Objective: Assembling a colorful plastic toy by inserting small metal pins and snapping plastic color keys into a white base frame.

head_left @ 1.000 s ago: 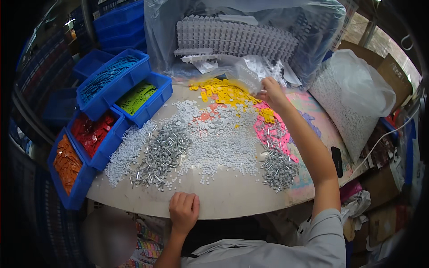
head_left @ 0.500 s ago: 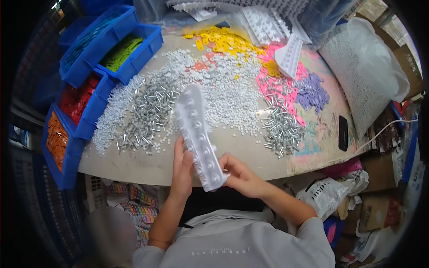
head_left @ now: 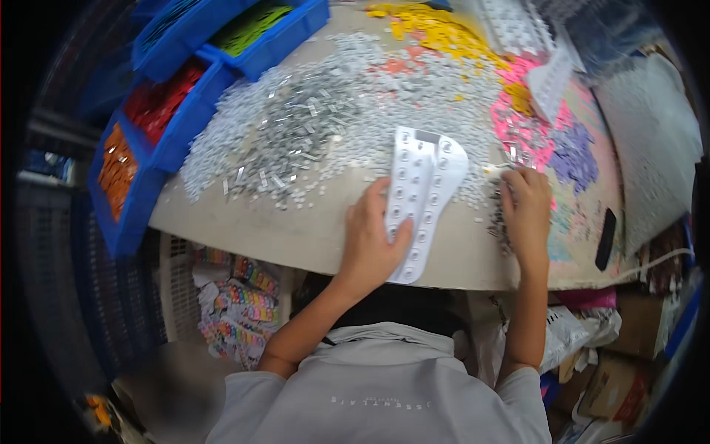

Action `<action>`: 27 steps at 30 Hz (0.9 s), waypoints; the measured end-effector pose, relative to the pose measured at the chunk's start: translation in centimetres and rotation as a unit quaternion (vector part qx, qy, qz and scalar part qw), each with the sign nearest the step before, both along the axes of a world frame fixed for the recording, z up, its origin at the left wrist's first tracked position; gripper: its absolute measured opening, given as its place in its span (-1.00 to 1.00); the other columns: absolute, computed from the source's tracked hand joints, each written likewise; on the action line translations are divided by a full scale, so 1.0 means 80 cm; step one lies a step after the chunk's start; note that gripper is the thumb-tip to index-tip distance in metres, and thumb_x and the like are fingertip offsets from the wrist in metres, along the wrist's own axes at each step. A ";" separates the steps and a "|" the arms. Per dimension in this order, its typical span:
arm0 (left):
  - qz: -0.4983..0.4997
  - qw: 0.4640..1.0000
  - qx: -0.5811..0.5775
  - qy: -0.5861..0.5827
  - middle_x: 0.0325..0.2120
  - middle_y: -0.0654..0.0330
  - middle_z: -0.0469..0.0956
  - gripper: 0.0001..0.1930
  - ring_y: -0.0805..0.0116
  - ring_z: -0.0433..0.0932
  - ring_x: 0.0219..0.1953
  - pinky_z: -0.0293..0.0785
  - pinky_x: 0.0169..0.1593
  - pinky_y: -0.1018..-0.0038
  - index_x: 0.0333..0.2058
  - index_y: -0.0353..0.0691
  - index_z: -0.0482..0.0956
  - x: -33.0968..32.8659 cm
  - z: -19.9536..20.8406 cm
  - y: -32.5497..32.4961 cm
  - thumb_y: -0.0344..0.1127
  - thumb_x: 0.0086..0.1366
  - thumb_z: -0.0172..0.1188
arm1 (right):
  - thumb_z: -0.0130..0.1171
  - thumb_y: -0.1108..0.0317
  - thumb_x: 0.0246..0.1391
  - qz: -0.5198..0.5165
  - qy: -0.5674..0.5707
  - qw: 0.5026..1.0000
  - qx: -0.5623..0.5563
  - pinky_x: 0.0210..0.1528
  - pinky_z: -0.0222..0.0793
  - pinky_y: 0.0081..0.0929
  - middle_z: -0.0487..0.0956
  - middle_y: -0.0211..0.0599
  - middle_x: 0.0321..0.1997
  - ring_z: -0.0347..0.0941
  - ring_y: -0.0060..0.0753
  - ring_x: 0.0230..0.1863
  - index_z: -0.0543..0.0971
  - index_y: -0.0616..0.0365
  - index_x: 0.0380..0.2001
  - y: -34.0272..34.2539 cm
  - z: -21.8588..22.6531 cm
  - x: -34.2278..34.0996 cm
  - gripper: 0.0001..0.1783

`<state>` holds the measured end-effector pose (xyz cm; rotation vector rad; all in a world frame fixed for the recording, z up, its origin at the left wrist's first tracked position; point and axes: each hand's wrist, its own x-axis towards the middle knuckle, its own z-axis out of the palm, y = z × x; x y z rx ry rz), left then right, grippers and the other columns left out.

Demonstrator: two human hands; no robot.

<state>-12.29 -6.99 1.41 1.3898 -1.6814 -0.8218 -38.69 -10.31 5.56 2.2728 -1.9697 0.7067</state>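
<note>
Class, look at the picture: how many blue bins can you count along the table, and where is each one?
4: orange-filled bin at the left edge; red-filled bin above it; green-filled bin at the top; another bin left of that. More may lie beyond the frame.

Rounded beige surface, heaped with loose small parts: a wide grey-white and silver spread across the middle, yellow pieces at the far edge, pink and purple patches to the right. Blue bins of red, orange and green parts line the left edge. A white blister tray lies at the near edge, a dark phone-like slab at the right rim.
</note>
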 end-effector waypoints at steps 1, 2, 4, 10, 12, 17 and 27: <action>0.007 1.000 0.006 -0.009 -0.23 0.06 0.65 -0.36 0.08 0.54 -0.09 0.24 0.17 0.16 0.25 -0.32 0.26 -0.002 0.001 0.001 -0.41 0.22 0.30 | 0.28 0.51 0.02 -0.010 0.026 1.000 0.014 0.02 0.34 -0.17 0.57 -0.19 -0.18 0.45 -0.05 -0.07 0.62 0.19 -0.29 -0.001 -0.003 -0.001 -0.85; 0.006 0.999 0.007 -0.037 -0.15 0.08 0.56 -0.39 0.11 0.48 -0.06 0.20 0.19 0.17 0.23 -0.28 0.31 -0.001 0.007 0.004 -0.37 0.22 0.31 | 0.28 0.51 0.02 0.003 0.016 1.000 0.016 0.02 0.34 -0.17 0.57 -0.19 -0.18 0.45 -0.05 -0.07 0.62 0.19 -0.29 -0.002 -0.008 -0.002 -0.85; 0.013 0.999 0.005 -0.037 -0.14 0.08 0.53 -0.39 0.11 0.45 -0.04 0.19 0.19 0.17 0.22 -0.26 0.32 -0.002 0.006 0.009 -0.35 0.23 0.32 | 0.30 0.50 0.03 -0.019 0.027 0.999 0.017 0.03 0.33 -0.18 0.56 -0.21 -0.19 0.45 -0.06 -0.06 0.61 0.18 -0.31 -0.002 -0.014 -0.002 -0.88; -0.008 0.999 0.005 -0.037 -0.13 0.11 0.50 -0.42 0.13 0.41 -0.05 0.17 0.19 0.17 0.20 -0.22 0.37 0.011 0.024 0.017 -0.20 0.27 0.32 | 0.26 0.50 0.08 -0.006 0.019 0.998 0.059 0.06 0.29 -0.19 0.52 -0.22 -0.22 0.42 -0.06 -0.07 0.55 0.21 -0.34 -0.007 -0.004 0.008 -0.91; -0.032 0.993 -0.005 -0.117 -0.16 0.16 0.51 -0.52 0.14 0.42 -0.06 0.19 0.16 0.16 0.12 -0.20 0.48 0.028 0.034 0.012 -0.18 0.28 0.31 | 0.25 0.50 0.10 -0.003 0.022 0.997 0.077 0.06 0.29 -0.19 0.51 -0.21 -0.21 0.41 -0.06 -0.07 0.54 0.21 -0.34 -0.009 -0.004 0.008 -0.92; 0.025 0.968 -0.131 -0.212 -0.20 0.21 0.54 -0.75 0.17 0.46 -0.02 0.23 0.10 0.19 -0.10 -0.12 0.67 0.088 0.042 -0.041 -0.38 0.23 0.27 | 0.15 0.47 0.20 0.009 0.058 0.995 0.082 0.07 0.25 -0.15 0.48 -0.16 -0.16 0.37 -0.02 -0.06 0.46 0.20 -0.26 -0.012 -0.009 -0.002 -0.91; -0.063 0.890 -0.221 -0.394 -0.12 0.20 0.55 -0.78 0.19 0.47 0.05 0.30 0.14 0.28 -0.29 -0.14 0.71 0.148 0.027 -0.128 -0.49 0.04 0.29 | 0.11 0.47 0.25 -0.079 -0.029 0.996 -0.004 -0.03 0.22 -0.19 0.49 -0.15 -0.30 0.38 -0.05 -0.16 0.48 0.16 -0.22 -0.004 -0.019 -0.003 -0.94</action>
